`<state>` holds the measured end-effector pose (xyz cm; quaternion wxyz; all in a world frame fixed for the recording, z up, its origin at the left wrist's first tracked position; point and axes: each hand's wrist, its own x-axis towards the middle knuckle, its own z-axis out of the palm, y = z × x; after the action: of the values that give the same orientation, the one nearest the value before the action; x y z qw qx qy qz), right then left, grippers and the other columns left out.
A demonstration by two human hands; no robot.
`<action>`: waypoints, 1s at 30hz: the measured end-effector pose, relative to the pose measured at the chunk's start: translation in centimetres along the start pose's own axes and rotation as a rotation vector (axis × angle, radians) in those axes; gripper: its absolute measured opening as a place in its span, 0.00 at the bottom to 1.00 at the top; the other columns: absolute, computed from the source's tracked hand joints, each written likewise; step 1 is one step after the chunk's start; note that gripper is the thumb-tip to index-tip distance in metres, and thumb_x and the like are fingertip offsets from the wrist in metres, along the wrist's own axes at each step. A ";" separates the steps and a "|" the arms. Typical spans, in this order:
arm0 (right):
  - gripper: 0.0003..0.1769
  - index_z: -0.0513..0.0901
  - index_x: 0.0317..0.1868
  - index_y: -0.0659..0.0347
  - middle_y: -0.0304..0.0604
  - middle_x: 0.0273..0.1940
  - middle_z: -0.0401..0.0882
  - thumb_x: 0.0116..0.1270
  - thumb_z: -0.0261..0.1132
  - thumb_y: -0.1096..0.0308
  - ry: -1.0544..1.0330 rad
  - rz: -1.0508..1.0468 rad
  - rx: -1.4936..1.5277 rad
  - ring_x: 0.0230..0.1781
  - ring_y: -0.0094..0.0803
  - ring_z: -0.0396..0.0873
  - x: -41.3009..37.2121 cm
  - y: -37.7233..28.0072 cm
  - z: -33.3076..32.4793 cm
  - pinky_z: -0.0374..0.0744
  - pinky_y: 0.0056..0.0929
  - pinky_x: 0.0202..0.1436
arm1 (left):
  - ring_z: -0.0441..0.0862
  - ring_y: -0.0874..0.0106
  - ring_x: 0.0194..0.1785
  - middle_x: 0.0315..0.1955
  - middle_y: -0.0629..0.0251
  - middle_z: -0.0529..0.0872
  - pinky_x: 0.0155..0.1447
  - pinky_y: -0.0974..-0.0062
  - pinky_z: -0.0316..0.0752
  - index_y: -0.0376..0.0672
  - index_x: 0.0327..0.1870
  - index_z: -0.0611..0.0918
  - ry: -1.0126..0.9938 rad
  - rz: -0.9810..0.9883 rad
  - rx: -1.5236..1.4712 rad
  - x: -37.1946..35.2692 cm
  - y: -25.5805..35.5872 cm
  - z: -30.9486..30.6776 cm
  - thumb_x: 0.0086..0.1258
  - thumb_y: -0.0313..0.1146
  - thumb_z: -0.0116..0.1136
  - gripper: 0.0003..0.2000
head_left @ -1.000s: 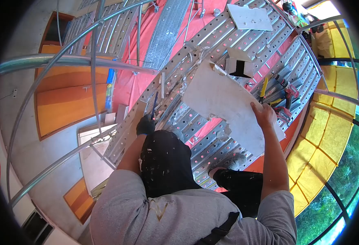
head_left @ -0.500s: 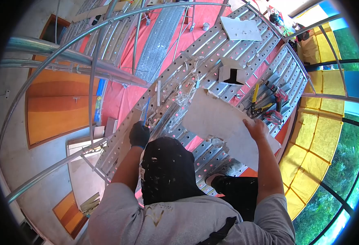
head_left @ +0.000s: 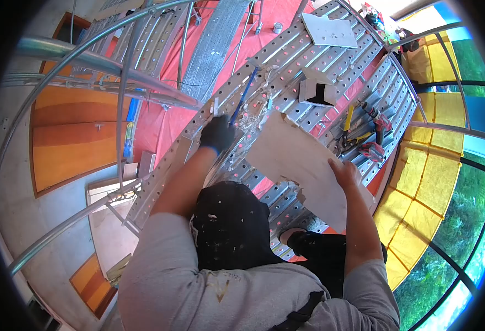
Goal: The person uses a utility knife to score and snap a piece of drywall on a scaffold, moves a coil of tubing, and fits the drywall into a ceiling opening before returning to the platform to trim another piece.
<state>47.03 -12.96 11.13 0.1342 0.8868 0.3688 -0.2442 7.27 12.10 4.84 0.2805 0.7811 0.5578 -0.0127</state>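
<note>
Head view, nearest first: my bare right hand lies on the broken white plasterboard sheet right of centre. Whether its fingers clamp the edge, I cannot tell. The sheet rests tilted on the perforated silver metal planks. Left of centre, my black-gloved left hand is closed tight around a thin blue tool that points up the frame over white rubble. Farther up sits a small open white box, with red and yellow hand tools to its right. A flat grey-white board piece lies at the top.
</note>
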 end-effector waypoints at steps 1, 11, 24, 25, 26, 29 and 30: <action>0.49 0.88 0.47 0.65 0.60 0.48 0.88 0.63 0.57 0.20 -0.005 0.003 0.008 0.53 0.55 0.85 0.5 -0.5 0.2 0.80 0.52 0.58 | 0.84 0.44 0.53 0.49 0.44 0.85 0.56 0.47 0.79 0.43 0.58 0.80 0.007 0.014 -0.003 -2.8 -1.5 0.9 0.69 0.46 0.61 0.22; 0.49 0.89 0.51 0.62 0.61 0.52 0.87 0.62 0.57 0.20 -0.012 -0.099 0.020 0.57 0.56 0.84 6.1 -1.7 0.5 0.79 0.51 0.61 | 0.84 0.44 0.53 0.49 0.46 0.85 0.56 0.47 0.78 0.40 0.63 0.77 -0.103 -0.190 0.062 -19.1 -4.7 1.1 0.66 0.47 0.67 0.28; 0.51 0.89 0.52 0.64 0.62 0.52 0.87 0.62 0.54 0.18 -0.103 -0.076 0.154 0.58 0.56 0.84 6.9 -6.0 4.0 0.78 0.50 0.63 | 0.83 0.44 0.54 0.50 0.47 0.84 0.56 0.46 0.78 0.40 0.67 0.74 -0.088 -0.165 0.036 -18.6 -6.6 1.1 0.65 0.46 0.68 0.32; 0.50 0.88 0.53 0.63 0.60 0.53 0.87 0.62 0.56 0.19 -0.124 -0.074 0.162 0.59 0.54 0.84 7.1 -6.8 4.4 0.78 0.48 0.64 | 0.83 0.44 0.54 0.50 0.47 0.84 0.56 0.46 0.78 0.40 0.68 0.73 -0.087 -0.158 0.032 -18.4 -6.3 1.2 0.65 0.46 0.68 0.32; 0.49 0.88 0.55 0.62 0.59 0.54 0.87 0.62 0.57 0.21 -0.145 -0.072 0.170 0.60 0.53 0.83 7.5 -7.7 4.9 0.78 0.47 0.65 | 0.83 0.44 0.54 0.50 0.47 0.84 0.56 0.46 0.78 0.40 0.68 0.73 -0.085 -0.152 0.025 -18.2 -5.9 1.3 0.65 0.46 0.68 0.32; 0.52 0.86 0.58 0.62 0.58 0.56 0.86 0.62 0.55 0.18 -0.191 -0.101 0.217 0.61 0.53 0.83 7.0 -11.0 4.7 0.77 0.48 0.65 | 0.82 0.44 0.55 0.50 0.48 0.84 0.56 0.46 0.78 0.40 0.69 0.72 -0.078 -0.129 -0.004 -17.5 -4.3 2.3 0.65 0.46 0.68 0.33; 0.53 0.86 0.58 0.63 0.59 0.57 0.86 0.61 0.54 0.17 -0.205 -0.115 0.237 0.62 0.53 0.82 6.8 -12.1 4.5 0.78 0.49 0.65 | 0.82 0.44 0.55 0.51 0.48 0.84 0.56 0.46 0.78 0.40 0.69 0.72 -0.075 -0.119 -0.017 -17.1 -3.7 2.8 0.65 0.45 0.68 0.33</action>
<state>40.91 -2.46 2.98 0.0513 0.8444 0.3717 -0.3824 -1.63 -3.15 6.66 0.3067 0.7430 0.5924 -0.0538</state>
